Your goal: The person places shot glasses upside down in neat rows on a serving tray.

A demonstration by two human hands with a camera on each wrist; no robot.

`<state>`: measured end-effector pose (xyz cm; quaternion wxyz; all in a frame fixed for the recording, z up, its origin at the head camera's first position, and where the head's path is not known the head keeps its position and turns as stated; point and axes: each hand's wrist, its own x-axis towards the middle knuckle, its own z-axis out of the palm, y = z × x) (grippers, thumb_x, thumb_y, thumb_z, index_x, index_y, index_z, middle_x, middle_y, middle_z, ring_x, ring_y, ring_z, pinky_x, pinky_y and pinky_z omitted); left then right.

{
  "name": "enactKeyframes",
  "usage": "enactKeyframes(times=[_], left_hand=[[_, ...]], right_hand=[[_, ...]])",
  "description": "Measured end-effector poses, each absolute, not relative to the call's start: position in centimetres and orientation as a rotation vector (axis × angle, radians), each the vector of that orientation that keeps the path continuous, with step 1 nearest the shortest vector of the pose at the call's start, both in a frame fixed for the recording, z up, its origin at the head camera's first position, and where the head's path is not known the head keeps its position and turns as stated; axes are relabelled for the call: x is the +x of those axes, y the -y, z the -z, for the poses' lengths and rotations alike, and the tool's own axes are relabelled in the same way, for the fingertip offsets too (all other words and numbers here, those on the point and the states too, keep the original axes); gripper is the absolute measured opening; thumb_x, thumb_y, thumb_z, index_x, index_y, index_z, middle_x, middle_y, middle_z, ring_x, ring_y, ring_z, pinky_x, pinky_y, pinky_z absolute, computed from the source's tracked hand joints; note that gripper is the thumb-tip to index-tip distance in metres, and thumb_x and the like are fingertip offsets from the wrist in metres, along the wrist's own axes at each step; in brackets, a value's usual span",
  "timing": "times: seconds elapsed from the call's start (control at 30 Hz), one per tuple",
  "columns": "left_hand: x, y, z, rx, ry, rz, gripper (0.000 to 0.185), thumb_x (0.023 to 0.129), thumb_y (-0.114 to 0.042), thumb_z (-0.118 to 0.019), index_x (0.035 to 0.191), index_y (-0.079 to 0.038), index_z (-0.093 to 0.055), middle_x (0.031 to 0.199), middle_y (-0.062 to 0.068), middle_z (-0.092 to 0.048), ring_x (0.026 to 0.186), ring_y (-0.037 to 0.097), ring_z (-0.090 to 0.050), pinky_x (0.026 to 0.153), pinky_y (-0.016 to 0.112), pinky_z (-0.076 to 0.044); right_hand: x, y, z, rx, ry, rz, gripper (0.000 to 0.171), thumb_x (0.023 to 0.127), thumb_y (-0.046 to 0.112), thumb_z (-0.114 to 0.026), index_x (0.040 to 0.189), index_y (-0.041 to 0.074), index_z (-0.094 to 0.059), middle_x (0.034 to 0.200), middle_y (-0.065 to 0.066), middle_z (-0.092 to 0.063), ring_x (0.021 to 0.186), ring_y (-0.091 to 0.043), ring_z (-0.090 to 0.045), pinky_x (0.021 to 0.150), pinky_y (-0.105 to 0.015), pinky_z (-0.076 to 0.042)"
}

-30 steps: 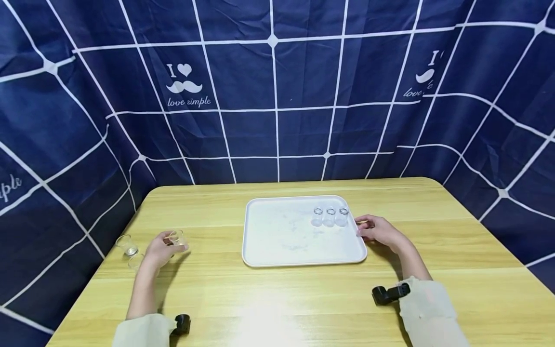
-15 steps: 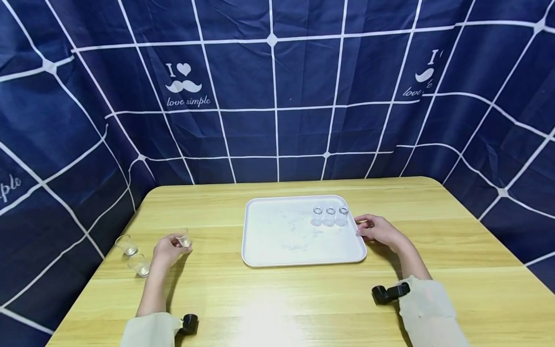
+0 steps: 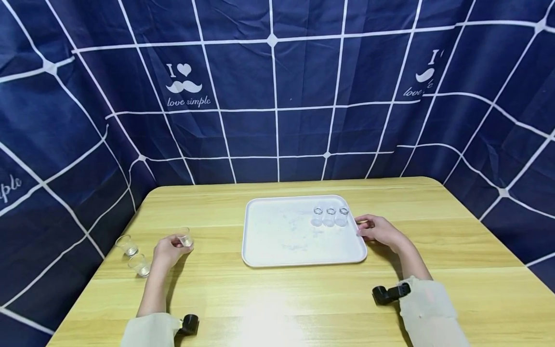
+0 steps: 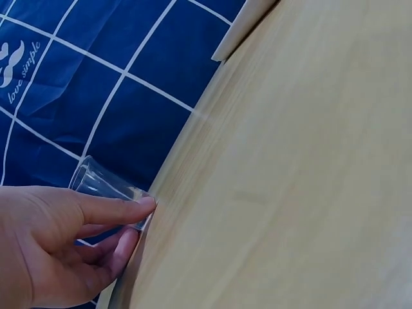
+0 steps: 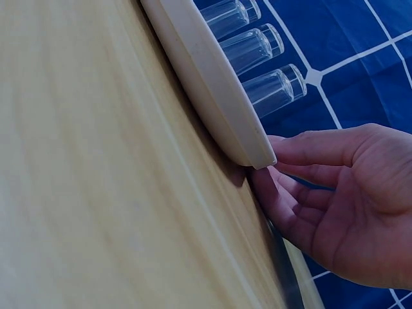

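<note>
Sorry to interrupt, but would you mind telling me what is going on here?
A person's left hand pinches a small glass at the left of the table, with two more glasses farther left. The right hand grips the right edge of a white tray, on which three glasses stand in a row.

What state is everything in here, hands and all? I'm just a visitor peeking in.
Left hand: fingers pinching a glass near its base
Held glass: right way up, looks empty; table contact unclear
Two loose glasses: standing upright
Right hand: gripping the tray's edge
Tray: flat on the table
Three tray glasses: upside down, in a row
Curtain: hanging
</note>
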<state>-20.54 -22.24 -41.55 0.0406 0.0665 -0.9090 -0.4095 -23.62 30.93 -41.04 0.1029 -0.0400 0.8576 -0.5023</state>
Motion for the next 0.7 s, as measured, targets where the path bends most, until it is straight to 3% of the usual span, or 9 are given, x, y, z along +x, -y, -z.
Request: enactKeyframes(times=[0.13,0.4,0.7], left_hand=[[-20.6,22.0,41.4,0.194,2.802,1.273,0.045,0.077,-0.007,-0.071,0.112,0.014,-0.054,0.087,0.016,-0.061,0.084,0.031,-0.054,0.071,0.036,-0.042],[-21.1,20.8,40.3,0.114,2.777,1.283,0.044,0.073,-0.007,-0.075,0.109,0.011,-0.058,0.079,0.009,-0.061,0.075,0.022,-0.054,0.064,0.029,-0.042],[-21.3,19.0,38.8,0.024,2.762,1.262,0.036,0.074,-0.005,-0.073,0.105,0.009,-0.061,0.08,0.012,-0.062,0.076,0.025,-0.057,0.061,0.03,-0.044]], right_hand=[[-23.7,-31.0,41.1,-0.123,-2.528,1.485,0.044,0.085,0.001,-0.058,0.123,-0.015,-0.043,0.091,-0.012,-0.055,0.078,-0.015,-0.055,0.067,-0.026,-0.049],[-23.7,-31.3,40.8,-0.115,-2.543,1.461,0.045,0.086,0.003,-0.058,0.124,-0.014,-0.042,0.092,-0.012,-0.055,0.078,-0.015,-0.055,0.066,-0.025,-0.048],[-23.6,-31.0,40.8,-0.118,-2.528,1.469,0.045,0.086,0.003,-0.058,0.124,-0.014,-0.042,0.092,-0.012,-0.055,0.079,-0.015,-0.055,0.067,-0.026,-0.048]])
